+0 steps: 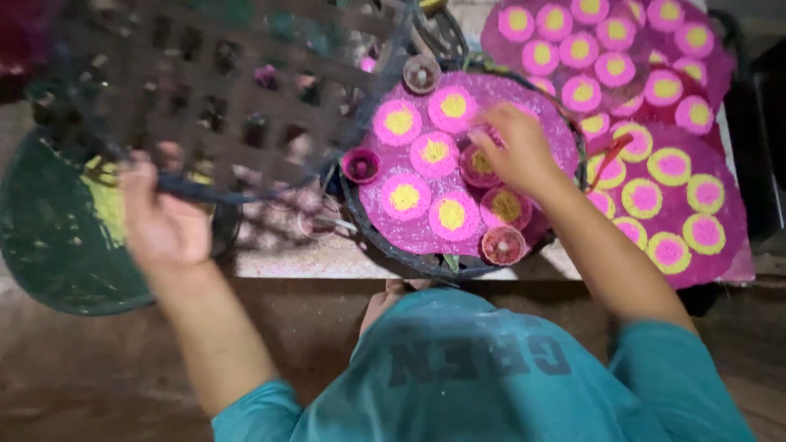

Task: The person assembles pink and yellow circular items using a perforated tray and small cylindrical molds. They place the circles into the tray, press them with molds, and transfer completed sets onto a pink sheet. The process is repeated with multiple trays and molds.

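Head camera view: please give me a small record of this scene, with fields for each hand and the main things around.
left hand: lifted, gripping the edge of a dark lattice basket, blurred
right hand: fingers down on a small cup on the round tray
round tray: dark rim, covered in pink powder, with yellow-centred pink discs
small cups: a few along the tray edge, one at the front
behind tray: pink sheets with more discs
left side: green round tub
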